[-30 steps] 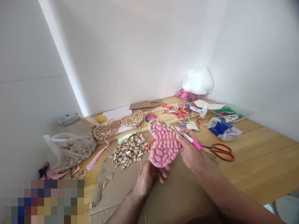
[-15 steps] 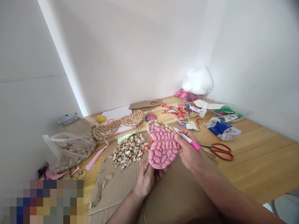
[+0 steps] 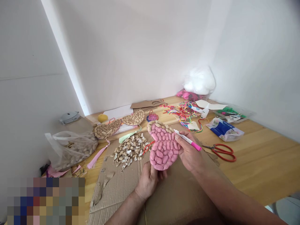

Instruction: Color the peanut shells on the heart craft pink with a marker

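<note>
My left hand (image 3: 147,180) grips the lower edge of a heart-shaped piece covered in peanut shells (image 3: 163,145), most of them coloured pink, a few at the top still bare. It is held tilted above a brown cardboard sheet (image 3: 178,193). My right hand (image 3: 190,153) holds a pink marker (image 3: 187,140), its white tip touching the heart's right edge. A red loop of cord (image 3: 147,147) hangs off the heart's left side.
A heap of empty peanut shells (image 3: 128,150) lies left of the heart, with a plastic bag of peanuts (image 3: 72,149) beyond. Two uncoloured shell hearts (image 3: 118,125), coloured cords (image 3: 181,112), red scissors (image 3: 221,151), a blue packet (image 3: 223,128) and white stuffing (image 3: 199,80) sit on the wooden table.
The heart has shifted slightly in my left hand and the marker tip has moved a little along its right edge. My view has tilted a bit.
</note>
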`<state>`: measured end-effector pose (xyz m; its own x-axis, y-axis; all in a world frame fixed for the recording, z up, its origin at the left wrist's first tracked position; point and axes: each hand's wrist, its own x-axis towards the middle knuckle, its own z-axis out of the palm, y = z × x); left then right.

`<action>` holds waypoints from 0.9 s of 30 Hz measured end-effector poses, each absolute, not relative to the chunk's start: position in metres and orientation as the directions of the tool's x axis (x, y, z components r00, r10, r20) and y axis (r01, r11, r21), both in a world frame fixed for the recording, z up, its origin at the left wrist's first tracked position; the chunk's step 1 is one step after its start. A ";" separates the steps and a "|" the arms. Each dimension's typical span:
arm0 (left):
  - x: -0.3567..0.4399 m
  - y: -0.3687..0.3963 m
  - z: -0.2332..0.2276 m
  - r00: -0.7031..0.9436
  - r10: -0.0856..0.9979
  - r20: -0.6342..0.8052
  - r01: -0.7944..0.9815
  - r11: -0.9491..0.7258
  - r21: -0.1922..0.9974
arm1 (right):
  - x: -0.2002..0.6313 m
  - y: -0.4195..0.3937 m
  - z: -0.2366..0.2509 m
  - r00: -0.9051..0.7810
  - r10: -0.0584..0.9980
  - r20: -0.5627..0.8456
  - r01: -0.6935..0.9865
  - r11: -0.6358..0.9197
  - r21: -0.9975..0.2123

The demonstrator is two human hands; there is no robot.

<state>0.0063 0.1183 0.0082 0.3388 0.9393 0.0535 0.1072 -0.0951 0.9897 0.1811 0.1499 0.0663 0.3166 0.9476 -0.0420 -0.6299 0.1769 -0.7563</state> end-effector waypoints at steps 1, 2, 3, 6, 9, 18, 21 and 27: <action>0.007 0.119 0.008 0.335 0.940 0.062 0.101 -0.101 0.990 | 0.181 0.149 0.067 0.313 0.949 -0.046 -0.633 0.172 -0.755; 0.007 0.119 0.007 0.327 0.943 0.063 0.097 -0.100 0.990 | 0.180 0.149 0.067 0.309 0.950 -0.049 -0.634 0.167 -0.755; 0.008 0.120 0.007 0.321 0.945 0.060 0.096 -0.096 0.991 | 0.180 0.148 0.067 0.306 0.951 -0.050 -0.632 0.163 -0.757; 0.007 0.120 0.007 0.332 0.940 0.072 0.088 -0.107 0.990 | 0.179 0.147 0.067 0.301 0.952 -0.046 -0.630 0.163 -0.759; 0.004 0.118 0.007 0.371 0.922 0.114 0.051 -0.143 0.988 | 0.179 0.147 0.066 0.300 0.952 -0.055 -0.635 0.157 -0.756; 0.017 0.116 0.008 0.331 0.924 0.192 -0.259 -0.106 0.960 | 0.173 0.146 0.060 0.311 0.947 -0.084 -0.615 0.133 -0.777; 0.023 0.116 0.011 0.285 0.943 0.174 -0.320 -0.078 0.944 | 0.166 0.141 0.056 0.308 0.948 -0.086 -0.574 0.112 -0.811; 0.015 0.113 0.016 0.237 0.957 0.170 -0.221 -0.117 0.968 | 0.155 0.131 0.055 0.168 0.981 -0.099 -0.609 0.025 -0.793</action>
<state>0.0152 0.1126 0.0164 0.2368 0.9566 0.1700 -0.2212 -0.1173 0.9682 0.1547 0.1309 0.0548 0.1684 0.9807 -0.0988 -0.6090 0.0247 -0.7928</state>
